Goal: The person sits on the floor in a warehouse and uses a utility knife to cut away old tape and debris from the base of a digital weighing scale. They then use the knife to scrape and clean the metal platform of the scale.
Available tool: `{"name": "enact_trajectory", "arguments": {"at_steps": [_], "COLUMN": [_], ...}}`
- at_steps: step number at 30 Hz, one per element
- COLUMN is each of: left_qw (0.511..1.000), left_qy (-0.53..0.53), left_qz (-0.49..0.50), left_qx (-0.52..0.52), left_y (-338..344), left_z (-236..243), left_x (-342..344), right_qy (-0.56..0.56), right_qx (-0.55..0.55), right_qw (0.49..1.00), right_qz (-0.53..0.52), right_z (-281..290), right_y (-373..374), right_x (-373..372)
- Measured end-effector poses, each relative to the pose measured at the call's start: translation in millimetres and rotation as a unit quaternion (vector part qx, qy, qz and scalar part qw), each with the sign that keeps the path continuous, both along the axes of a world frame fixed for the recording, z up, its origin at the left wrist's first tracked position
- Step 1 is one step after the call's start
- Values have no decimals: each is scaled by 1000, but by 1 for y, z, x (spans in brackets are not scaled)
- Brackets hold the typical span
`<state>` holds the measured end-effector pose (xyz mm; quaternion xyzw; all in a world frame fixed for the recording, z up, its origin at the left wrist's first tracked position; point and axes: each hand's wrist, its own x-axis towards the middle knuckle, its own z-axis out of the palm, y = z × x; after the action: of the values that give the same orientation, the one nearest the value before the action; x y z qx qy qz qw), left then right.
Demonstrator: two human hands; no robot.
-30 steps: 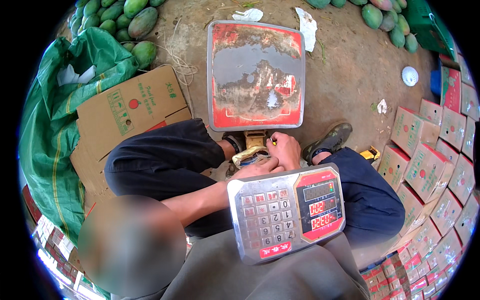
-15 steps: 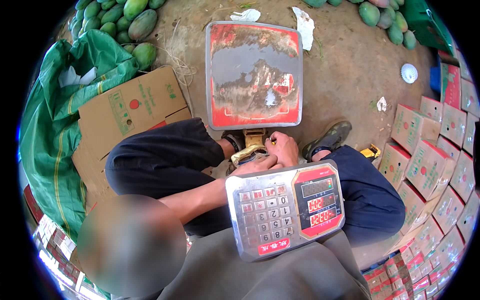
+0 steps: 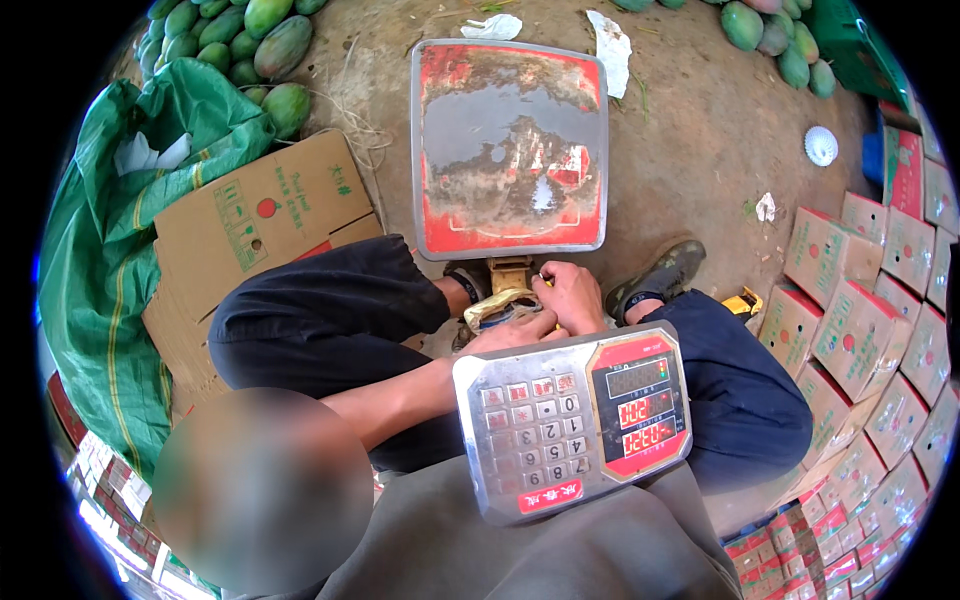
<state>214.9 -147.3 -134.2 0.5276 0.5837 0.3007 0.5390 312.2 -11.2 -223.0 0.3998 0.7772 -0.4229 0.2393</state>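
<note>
My left hand [image 3: 522, 329] reaches in behind the scale's keypad display [image 3: 570, 420], its fingers curled and partly hidden; what it grips is unclear. Just beside it, my right hand [image 3: 568, 298] is closed around a small yellow object [image 3: 546, 281], mostly covered by my fingers. Both hands are low at the metal post [image 3: 510, 270] of the platform scale [image 3: 510, 150], next to a crumpled pale, yellowish material [image 3: 492, 306]. The worn red-and-grey platform lies beyond my hands. My legs are bent on either side, and the display sits close in front of my body.
Green mangoes [image 3: 275, 45] are piled at upper left, others [image 3: 742, 25] by a green crate [image 3: 850, 50]. A green sack [image 3: 110, 250] and flattened carton [image 3: 260, 200] lie left. Stacked boxes [image 3: 850, 340] line the right; a yellow tool [image 3: 745, 302] and scraps [image 3: 610, 55] lie on the floor.
</note>
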Motion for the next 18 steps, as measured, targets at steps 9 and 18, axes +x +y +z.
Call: {"name": "enact_trajectory", "arguments": {"at_steps": [9, 18], "left_qw": [999, 998], "left_qy": [32, 45], "left_qz": [-15, -18], "left_qx": [15, 40], "left_y": [0, 1], "left_z": [1, 2], "left_x": [-1, -4], "right_qy": [-9, -31], "right_qx": [6, 7], "right_qw": [1000, 999], "right_qz": [-4, 14], "right_z": [0, 0], "right_y": [-2, 4], "right_x": [0, 6]}}
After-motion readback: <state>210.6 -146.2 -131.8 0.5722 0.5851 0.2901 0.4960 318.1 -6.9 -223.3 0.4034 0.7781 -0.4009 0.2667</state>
